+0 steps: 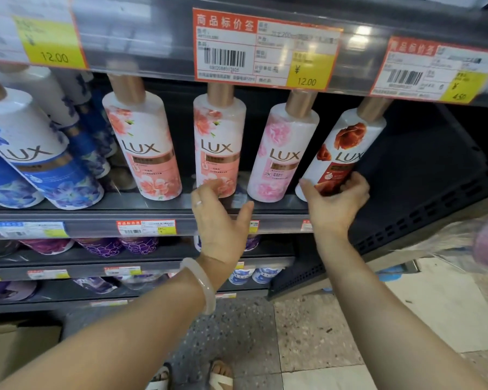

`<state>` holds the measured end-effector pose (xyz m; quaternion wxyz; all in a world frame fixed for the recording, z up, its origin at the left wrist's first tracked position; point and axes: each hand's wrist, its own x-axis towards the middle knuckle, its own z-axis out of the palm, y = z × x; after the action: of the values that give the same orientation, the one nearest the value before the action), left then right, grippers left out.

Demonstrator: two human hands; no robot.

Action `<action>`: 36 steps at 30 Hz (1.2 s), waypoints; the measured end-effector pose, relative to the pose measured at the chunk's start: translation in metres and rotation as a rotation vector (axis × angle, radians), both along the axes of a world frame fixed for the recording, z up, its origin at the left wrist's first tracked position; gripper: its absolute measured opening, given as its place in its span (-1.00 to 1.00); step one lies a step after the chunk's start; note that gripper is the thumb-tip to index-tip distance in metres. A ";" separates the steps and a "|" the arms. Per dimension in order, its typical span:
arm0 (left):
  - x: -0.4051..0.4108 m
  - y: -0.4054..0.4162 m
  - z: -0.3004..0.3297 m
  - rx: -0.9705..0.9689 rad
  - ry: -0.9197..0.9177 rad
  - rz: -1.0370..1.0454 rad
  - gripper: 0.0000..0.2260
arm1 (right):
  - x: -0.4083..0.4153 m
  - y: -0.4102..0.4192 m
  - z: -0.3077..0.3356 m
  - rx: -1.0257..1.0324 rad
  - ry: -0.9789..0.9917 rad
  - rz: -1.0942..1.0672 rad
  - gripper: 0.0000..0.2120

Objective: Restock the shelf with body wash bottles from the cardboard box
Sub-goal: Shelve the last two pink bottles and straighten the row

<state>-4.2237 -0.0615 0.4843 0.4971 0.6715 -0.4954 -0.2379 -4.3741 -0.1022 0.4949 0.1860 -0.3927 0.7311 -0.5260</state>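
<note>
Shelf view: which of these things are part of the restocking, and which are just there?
Part of the job:
right hand gripping the red-flower bottle
left hand, open, near the peach bottle
shelf
cardboard box

Just there:
price tag
blue bottles
bracelet

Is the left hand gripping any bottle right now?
No. The left hand hovers open in front of the peach-flower Lux bottle, while the right hand grips the red-flower Lux bottle.
</note>
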 end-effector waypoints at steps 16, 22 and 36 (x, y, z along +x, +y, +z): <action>0.069 0.008 -0.014 -0.077 -0.124 0.171 -0.45 | -0.029 -0.022 -0.008 0.152 0.033 0.101 0.00; 0.112 -0.016 -0.004 -0.007 -0.022 0.103 -0.19 | 0.022 0.040 -0.019 -0.084 -0.002 0.060 -0.52; 0.121 -0.037 0.007 0.097 0.086 0.038 -0.30 | 0.065 -0.018 -0.013 0.077 -0.022 0.221 -0.28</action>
<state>-4.1029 -0.0982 0.4908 0.4893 0.6933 -0.4485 -0.2806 -4.3092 -0.1199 0.4820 0.2657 -0.4578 0.7009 -0.4781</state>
